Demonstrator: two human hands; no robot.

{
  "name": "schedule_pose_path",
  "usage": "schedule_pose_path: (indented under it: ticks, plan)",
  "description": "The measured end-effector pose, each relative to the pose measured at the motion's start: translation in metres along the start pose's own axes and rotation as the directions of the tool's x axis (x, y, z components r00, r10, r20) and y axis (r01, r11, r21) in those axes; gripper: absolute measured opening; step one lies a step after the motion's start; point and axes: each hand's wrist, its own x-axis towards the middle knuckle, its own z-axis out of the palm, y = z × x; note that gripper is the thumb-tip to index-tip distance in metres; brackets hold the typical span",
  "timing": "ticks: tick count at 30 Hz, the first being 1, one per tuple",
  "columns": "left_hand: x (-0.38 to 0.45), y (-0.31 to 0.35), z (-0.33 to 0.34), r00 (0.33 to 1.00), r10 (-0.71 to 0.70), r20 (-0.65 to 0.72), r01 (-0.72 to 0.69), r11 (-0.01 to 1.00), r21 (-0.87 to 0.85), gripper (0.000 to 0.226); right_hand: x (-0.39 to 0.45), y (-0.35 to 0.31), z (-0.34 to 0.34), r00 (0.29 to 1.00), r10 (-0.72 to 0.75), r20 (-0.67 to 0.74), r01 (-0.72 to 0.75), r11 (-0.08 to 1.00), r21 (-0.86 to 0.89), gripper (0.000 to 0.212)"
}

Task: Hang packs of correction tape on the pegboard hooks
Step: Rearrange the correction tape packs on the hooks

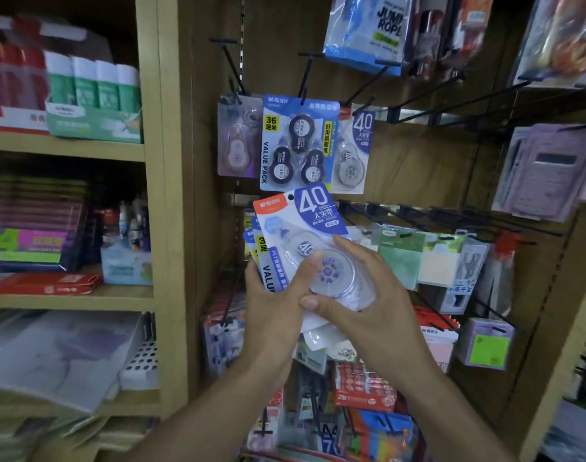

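My left hand [271, 295] grips a fan of several correction tape packs, its thumb lying across the front one. That front pack [305, 225] is white and blue with a big "40" and a round clear tape case. My right hand [361, 295] pinches this pack by its lower right edge, fingers behind and thumb in front. Above them three packs hang on black pegboard hooks: a purple single [236, 141], a blue "36" value pack [296, 145] and another "40" pack [353, 148]. The rear packs in my left hand are mostly hidden.
Bare black hooks [428, 105] jut out to the right of the hung packs. A jump rope pack [368, 31] hangs above. Sticky notes and stationery [428, 258] hang lower right. A wooden shelf unit [165, 195] with glue sticks and boxes stands to the left.
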Motion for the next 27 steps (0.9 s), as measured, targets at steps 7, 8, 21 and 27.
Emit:
schedule_pose_path:
  ticks: [7,8,21,27]
  plan:
    - [0.005,0.002,-0.007,0.999,-0.031,-0.028,0.033,0.996,0.088,0.055,0.002,0.009,0.008,0.981,0.04,-0.191,-0.025,0.997,0.079,0.064]
    - [0.005,0.002,-0.007,1.0,-0.016,-0.018,0.018,0.997,0.08,0.047,0.004,0.011,0.01,0.967,0.064,-0.246,-0.035,0.992,0.121,0.061]
    - [0.017,0.007,-0.02,0.997,0.068,0.022,-0.07,0.991,0.117,0.058,0.041,0.001,-0.019,0.996,-0.042,-0.081,0.03,0.989,-0.146,0.06]
    - [0.021,0.016,-0.014,0.994,0.095,0.052,-0.101,0.987,0.124,0.059,0.112,0.014,-0.036,0.898,-0.231,-0.373,0.135,0.954,-0.266,0.051]
